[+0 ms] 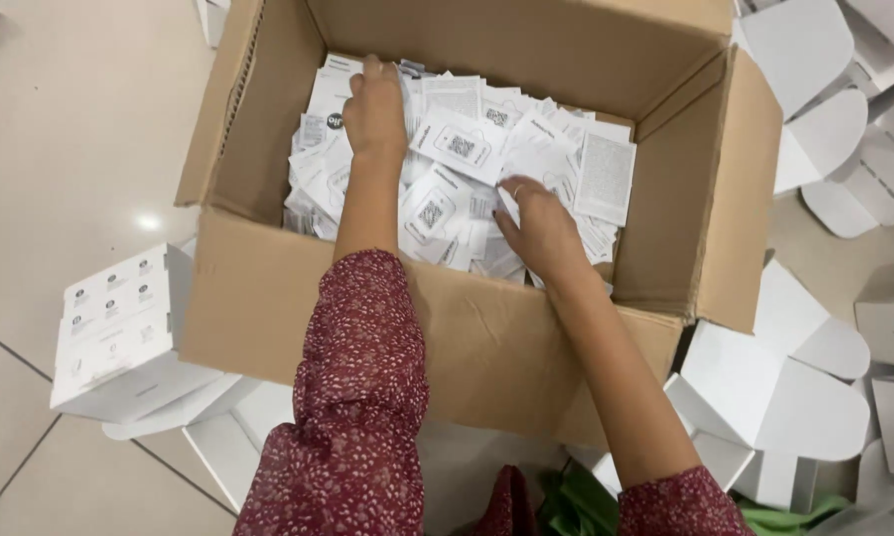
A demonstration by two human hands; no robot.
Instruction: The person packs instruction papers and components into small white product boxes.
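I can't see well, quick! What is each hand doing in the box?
Left hand: curled down into the white paper packets; a real grip cannot be told.
Right hand: fingers bent, pressing on the packets; grip cannot be told.

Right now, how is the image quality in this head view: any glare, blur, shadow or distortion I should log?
Head view: lighting even and soft; one small glare spot on the floor tile; inner walls of the cardboard box lightly shaded; left hand and right hand slightly soft, on the white packets, whose print is too blurred to read; box edges bow mildly from the wide lens.
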